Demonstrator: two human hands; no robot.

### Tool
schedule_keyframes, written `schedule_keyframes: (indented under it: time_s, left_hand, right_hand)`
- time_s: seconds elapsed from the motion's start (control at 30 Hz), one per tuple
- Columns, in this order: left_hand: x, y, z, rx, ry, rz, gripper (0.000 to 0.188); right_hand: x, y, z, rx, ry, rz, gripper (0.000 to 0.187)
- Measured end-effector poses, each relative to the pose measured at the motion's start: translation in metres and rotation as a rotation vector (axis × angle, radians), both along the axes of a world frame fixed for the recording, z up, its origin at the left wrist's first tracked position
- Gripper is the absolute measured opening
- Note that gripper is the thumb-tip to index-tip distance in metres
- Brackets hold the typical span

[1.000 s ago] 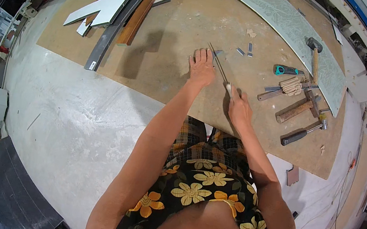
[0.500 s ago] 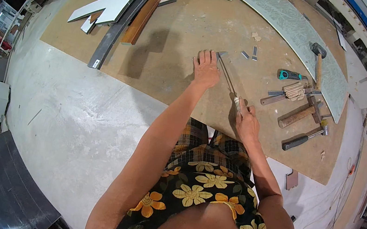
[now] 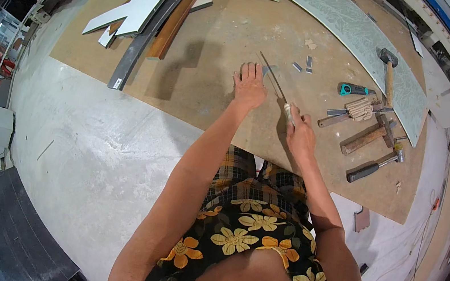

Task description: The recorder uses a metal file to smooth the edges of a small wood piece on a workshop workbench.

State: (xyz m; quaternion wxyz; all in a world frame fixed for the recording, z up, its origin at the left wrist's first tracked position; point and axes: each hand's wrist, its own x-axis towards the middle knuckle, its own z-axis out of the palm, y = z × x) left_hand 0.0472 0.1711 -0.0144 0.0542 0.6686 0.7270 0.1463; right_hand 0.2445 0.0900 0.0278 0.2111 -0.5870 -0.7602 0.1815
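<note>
The left hand lies flat and open, fingers spread, pressing down on the brown board and on a small grey piece that peeks out just past its fingertips. The right hand is closed around the pale handle of a thin metal file, whose long blade runs up and away from this hand, slanting past the right side of the left hand's fingers and lying close against them.

Beyond the file's tip, two short grey metal bits lie near each other on the board. To the right of the right hand sit a teal-handled knife, a hammer with a wooden handle, a chisel with a black grip and a wooden mallet, all well apart from both hands. Farther away, past the left hand, a long pale curved panel crosses the board. Off to the left of the left hand lie white offcuts and a dark metal strip.
</note>
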Motion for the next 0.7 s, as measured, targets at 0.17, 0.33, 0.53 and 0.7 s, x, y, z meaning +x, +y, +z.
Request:
schedule_keyframes:
  time_s: [0.17,0.33,0.53,0.7]
  left_hand:
    - [0.001,0.001,0.000,-0.009,-0.005,0.006,0.072]
    - [0.000,0.000,-0.003,0.062,-0.024,-0.008,0.069]
    - [-0.004,0.001,-0.008,0.075,-0.032,-0.009,0.068]
    - [0.000,-0.001,0.000,0.023,-0.031,-0.023,0.070]
  right_hand:
    - [-0.017,0.014,-0.006,-0.045,-0.043,-0.003,0.048]
    - [-0.021,0.018,-0.006,-0.076,-0.028,-0.027,0.048]
    - [-0.038,0.032,-0.006,-0.074,-0.028,-0.008,0.047]
    - [-0.070,0.073,-0.011,-0.074,-0.030,-0.003,0.046]
